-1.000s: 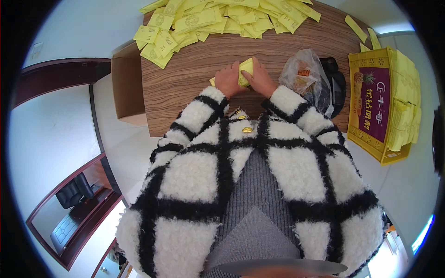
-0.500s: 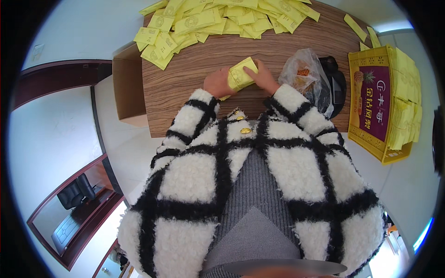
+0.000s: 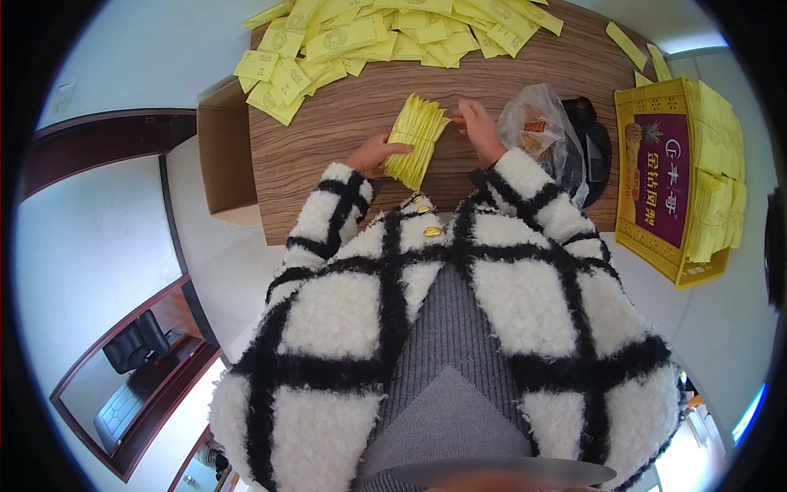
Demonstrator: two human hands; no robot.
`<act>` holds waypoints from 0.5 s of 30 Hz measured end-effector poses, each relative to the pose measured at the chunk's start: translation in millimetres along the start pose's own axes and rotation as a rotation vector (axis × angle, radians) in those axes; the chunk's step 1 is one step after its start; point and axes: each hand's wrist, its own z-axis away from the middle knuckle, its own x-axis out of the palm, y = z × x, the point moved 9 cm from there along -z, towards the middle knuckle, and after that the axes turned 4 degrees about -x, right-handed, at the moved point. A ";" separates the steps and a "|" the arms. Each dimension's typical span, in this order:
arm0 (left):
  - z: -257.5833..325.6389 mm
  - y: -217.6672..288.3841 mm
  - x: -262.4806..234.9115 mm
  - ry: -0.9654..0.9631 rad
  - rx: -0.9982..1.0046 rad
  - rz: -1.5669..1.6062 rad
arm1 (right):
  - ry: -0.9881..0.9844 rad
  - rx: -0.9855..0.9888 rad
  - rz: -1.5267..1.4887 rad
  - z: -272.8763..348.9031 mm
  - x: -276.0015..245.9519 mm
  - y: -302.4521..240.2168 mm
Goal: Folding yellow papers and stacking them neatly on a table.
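A stack of flat yellow packets [image 3: 416, 138] lies tilted on the wooden table [image 3: 328, 139], fanned a little at its far end. My left hand [image 3: 373, 156] grips the stack's near left side. My right hand [image 3: 478, 127] hovers just to the right of the stack's far end, fingers apart, with nothing in it. Both sleeves are fluffy white with black checks.
A heap of loose yellow packets [image 3: 385, 33] covers the table's far edge. A clear plastic bag [image 3: 537, 131] and a black object [image 3: 592, 148] lie at the right. A yellow crate [image 3: 668, 176] with packets stands further right. A cardboard box [image 3: 217, 164] sits left of the table.
The stack, pressed between both hands a second ago, now lies longer and fanned on the table. My right hand has come off it and moved right.
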 end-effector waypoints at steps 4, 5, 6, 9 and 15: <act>8.4 13.4 -52.0 0.379 0.159 -0.477 | -0.108 0.098 0.076 3.9 20.8 24.7; 15.9 28.0 -58.4 0.498 0.229 -0.888 | -0.165 0.163 0.035 5.3 31.7 33.1; 13.7 21.6 -45.8 0.487 0.231 -0.879 | -0.156 0.168 0.044 5.6 26.4 41.6; 48.2 47.9 9.4 0.935 0.525 -1.287 | -0.235 0.212 -0.040 12.5 29.6 56.4; 39.6 51.4 27.2 0.864 0.411 -1.349 | -0.294 -0.181 0.389 15.9 42.1 23.2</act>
